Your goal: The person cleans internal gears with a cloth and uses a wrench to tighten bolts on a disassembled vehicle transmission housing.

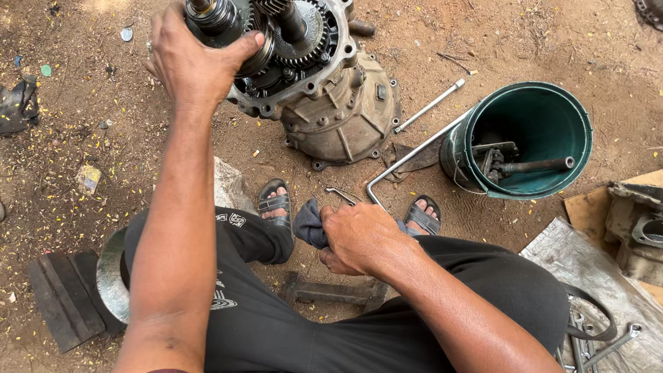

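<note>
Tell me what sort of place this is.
Probably an outdoor, open-air vehicle repair spot. An opened grey metal gearbox with exposed gears stands on bare dirt ground, a green plastic bucket holds greasy metal parts, and long steel wrenches lie beside it.

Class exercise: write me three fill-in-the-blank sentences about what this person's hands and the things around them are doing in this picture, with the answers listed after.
1. The left hand rests on the gear shafts of the open ____.
2. The right hand holds a dark blue ____ above the knee.
3. The green bucket lies on its ____ with metal parts inside.

Missing words: gearbox; cloth; side
</note>
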